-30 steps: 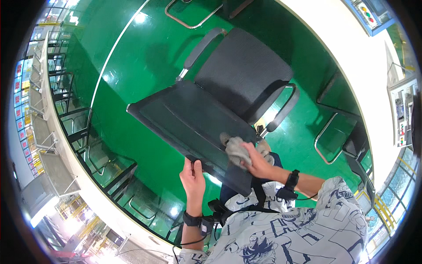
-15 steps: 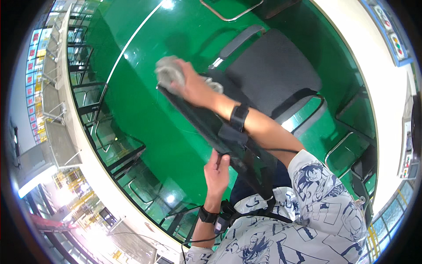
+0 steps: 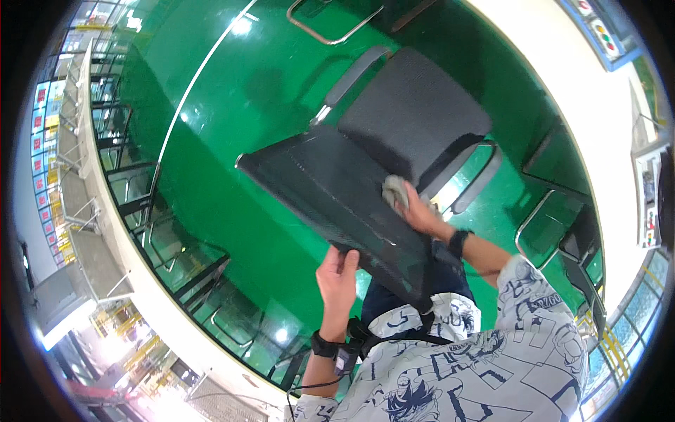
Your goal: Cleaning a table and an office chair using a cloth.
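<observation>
My left hand (image 3: 337,281) pinches the backrest (image 3: 320,179) by its edge, probably to steady it; my right hand (image 3: 424,214) holds a bunched cloth (image 3: 394,191) against it.

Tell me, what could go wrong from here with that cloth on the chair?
The left hand's grip holds only the edge of the backrest, so the chair might shift if the right hand's grip presses hard. The bunched grey cloth could slip loose. The black cable by the left forearm might snag.

bright, glare on green floor (image 3: 232,105), overexposed lower left, bent edges
</observation>
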The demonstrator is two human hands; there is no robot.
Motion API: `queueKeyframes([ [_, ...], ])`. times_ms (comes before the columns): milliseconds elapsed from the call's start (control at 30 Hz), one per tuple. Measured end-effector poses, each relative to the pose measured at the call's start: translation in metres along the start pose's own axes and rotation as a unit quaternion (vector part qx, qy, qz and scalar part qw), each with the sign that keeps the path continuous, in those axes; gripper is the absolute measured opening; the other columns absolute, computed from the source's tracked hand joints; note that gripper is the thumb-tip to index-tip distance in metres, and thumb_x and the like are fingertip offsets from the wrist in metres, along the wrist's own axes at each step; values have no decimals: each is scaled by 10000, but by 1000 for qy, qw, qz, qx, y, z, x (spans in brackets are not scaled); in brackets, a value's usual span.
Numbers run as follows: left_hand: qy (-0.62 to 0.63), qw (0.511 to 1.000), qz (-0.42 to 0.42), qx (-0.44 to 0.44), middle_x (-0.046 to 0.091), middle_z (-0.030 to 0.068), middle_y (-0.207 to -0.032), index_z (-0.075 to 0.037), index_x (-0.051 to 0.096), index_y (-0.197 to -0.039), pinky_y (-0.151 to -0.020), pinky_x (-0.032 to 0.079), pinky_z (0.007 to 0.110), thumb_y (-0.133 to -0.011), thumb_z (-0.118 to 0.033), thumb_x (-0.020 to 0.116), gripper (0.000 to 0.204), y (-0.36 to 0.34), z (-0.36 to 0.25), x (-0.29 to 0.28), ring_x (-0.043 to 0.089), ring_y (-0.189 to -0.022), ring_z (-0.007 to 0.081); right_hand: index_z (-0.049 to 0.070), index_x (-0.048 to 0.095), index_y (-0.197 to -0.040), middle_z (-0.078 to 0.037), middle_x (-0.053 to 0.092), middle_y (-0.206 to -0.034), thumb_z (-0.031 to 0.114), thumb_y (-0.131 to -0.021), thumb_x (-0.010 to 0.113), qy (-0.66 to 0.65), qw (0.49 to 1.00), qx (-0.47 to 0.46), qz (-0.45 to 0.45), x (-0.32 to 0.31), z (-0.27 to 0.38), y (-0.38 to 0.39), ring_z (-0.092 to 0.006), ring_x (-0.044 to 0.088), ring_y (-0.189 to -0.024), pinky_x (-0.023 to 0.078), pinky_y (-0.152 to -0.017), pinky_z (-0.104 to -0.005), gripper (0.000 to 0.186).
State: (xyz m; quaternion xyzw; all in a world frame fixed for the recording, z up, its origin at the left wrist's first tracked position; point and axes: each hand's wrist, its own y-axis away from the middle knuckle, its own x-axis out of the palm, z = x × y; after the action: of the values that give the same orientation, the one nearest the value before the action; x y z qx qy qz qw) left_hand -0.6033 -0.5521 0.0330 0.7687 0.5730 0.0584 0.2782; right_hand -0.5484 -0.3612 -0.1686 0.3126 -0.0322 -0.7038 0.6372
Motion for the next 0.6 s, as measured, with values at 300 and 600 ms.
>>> queueKeyframes([
  [300,-30,999,24,29,609,15,-812,14,570,-1039,-641,473,226,-918,-198,530,246,-13,5,-7,547,-705,65,66,268,-1331,-216,423,-1131,116,-835,589,-100,976,-190,37,-44,116,128,-405,457,-1017,374,-880,-420,593],
  [600,206,971,113,-35,566,46,-1076,-14,455,-1242,-802,501,282,-930,-78,481,320,-15,43,6,550,-961,122,99,469,-1205,-147,498,-959,191,-809,523,226,855,-464,-58,5,247,-29,-289,532,-835,444,-709,-382,410],
])
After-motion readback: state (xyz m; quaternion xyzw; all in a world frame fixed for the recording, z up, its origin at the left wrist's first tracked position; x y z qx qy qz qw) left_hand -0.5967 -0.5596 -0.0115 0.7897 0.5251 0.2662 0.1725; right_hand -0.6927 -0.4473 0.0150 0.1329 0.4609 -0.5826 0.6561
